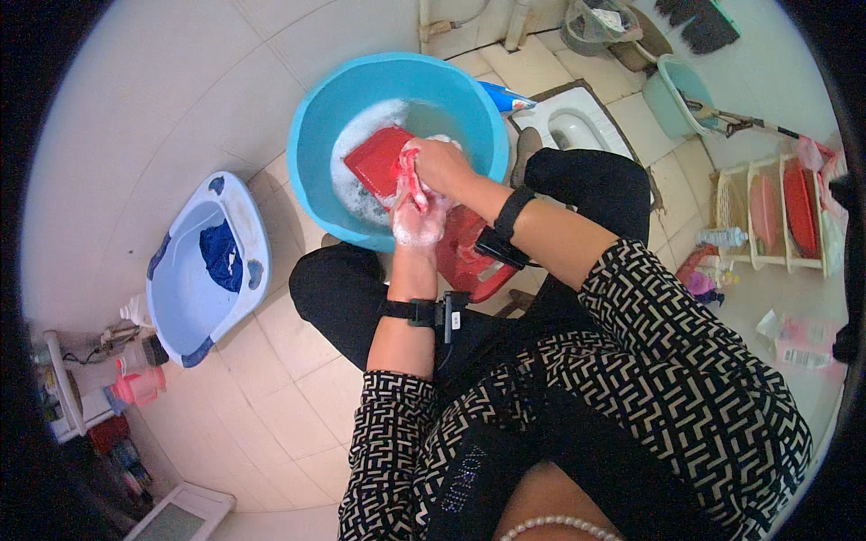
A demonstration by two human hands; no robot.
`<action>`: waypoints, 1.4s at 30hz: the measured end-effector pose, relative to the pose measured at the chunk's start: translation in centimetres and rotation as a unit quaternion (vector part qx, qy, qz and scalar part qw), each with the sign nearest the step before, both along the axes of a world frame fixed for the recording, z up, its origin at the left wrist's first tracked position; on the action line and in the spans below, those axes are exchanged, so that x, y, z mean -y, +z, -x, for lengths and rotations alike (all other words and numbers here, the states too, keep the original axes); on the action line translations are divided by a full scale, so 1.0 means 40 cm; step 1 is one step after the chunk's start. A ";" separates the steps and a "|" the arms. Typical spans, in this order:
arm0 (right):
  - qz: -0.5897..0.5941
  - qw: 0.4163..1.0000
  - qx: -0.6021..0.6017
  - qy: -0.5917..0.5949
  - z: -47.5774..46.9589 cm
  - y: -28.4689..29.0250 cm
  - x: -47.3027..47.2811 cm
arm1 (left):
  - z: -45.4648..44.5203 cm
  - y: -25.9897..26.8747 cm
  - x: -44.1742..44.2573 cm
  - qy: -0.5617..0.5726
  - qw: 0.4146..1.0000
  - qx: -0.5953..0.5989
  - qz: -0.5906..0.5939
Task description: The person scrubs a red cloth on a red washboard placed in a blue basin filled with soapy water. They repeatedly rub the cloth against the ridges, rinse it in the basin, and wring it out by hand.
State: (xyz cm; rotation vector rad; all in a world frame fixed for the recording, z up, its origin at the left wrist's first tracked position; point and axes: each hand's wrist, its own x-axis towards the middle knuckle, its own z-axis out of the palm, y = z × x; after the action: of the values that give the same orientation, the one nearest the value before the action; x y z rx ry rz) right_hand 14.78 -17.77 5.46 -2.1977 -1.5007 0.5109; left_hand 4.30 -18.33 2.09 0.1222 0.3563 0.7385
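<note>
A large blue plastic basin (399,64) with foamy water (358,128) stands between my knees. A red plastic washboard (480,277) leans in it, one end in the foam and the other over the near rim. My left hand (419,220), covered in suds, is low over the washboard, palm up, with a wet red cloth (410,172) across its fingers. My right hand (440,166) is closed on the same cloth from above. Both hands meet at the cloth, and their fingertips are partly hidden by it and by foam.
Left of the basin, a light blue baby bath (183,297) holds dark blue cloth (222,253). A blue packet (504,98) and a squat toilet (575,122) lie to the right. Farther right are a pale green bucket (666,95) and a white rack (771,216).
</note>
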 end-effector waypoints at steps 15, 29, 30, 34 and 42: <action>-0.183 0.960 -0.152 0.145 0.147 0.036 0.176 | 0.048 -0.117 -0.043 0.078 0.968 0.131 -0.200; -0.097 0.995 0.035 0.013 0.033 0.017 -0.010 | -0.003 0.030 -0.008 -0.042 0.996 0.078 -0.014; -0.124 0.991 0.038 0.016 0.017 0.004 -0.013 | -0.002 0.022 -0.011 -0.029 0.998 0.058 -0.019; -0.156 0.987 -0.018 0.019 -0.002 -0.058 -0.017 | 0.008 -0.015 -0.034 0.000 0.999 0.050 0.022; -0.231 0.962 -0.086 0.120 0.108 -0.054 0.118 | 0.042 -0.078 -0.067 0.076 0.997 -0.021 -0.010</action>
State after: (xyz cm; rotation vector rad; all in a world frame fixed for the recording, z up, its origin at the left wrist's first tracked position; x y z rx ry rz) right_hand 10.44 -22.51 3.31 -1.5886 -1.6077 0.3670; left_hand 2.61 -15.67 -1.02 0.1306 0.4024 0.8909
